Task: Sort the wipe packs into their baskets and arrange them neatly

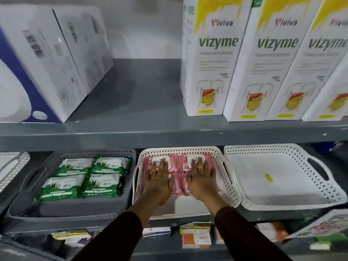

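Several pink wipe packs (178,163) lie flat in the middle white basket (230,187) on the lower shelf. My left hand (160,182) rests palm down on the left pink packs, fingers spread. On the right pink packs my right hand (202,180) lies flat the same way. Neither hand grips a pack. Several green wipe packs (86,178) sit in a tidy two-by-two block in the grey basket (79,206) to the left. Both hands hide the near pink packs in part.
A white basket (282,178) with only a small yellow sticker inside stands to the right. Another basket edge (11,166) shows far left. The upper shelf (143,129) carries white boxes (47,59) and tall Vizyme cartons (212,59). Small boxes (195,236) lie on the shelf below.
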Tool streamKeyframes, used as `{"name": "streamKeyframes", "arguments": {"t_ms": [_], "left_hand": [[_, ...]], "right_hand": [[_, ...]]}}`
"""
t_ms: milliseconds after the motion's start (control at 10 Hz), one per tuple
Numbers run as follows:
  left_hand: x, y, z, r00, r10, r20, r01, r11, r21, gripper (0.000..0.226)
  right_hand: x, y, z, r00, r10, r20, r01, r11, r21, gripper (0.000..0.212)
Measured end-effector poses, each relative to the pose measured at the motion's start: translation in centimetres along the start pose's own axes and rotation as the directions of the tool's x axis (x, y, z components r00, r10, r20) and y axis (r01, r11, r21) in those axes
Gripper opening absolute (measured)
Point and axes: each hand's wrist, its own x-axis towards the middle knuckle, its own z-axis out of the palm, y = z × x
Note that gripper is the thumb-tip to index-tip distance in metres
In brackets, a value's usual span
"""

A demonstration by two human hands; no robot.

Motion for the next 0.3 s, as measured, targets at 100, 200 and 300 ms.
{"name": "streamKeyframes", "arguments": {"t_ms": [100,200,300], "left_hand": [[0.4,0.3,-0.1,0.999,0.001,0.040,-0.003,0.999,0.049,0.066],[-0.2,0.3,-1.4,0.997,0.001,0.071,0.001,1.000,-0.022,0.065],[-4.0,0.5,-1.9,0.932,0.184,-0.313,-0.240,0.959,-0.150,0.058]], "right_hand": [[0.1,0.3,0.1,1.000,0.002,0.001,-0.002,1.000,-0.021,0.067],[-0.4,0.1,-1.9,0.997,0.016,0.071,-0.019,0.999,0.042,0.068],[-3.5,-0.6,-2.8,0.984,-0.039,-0.171,0.064,0.987,0.146,0.077]]}}
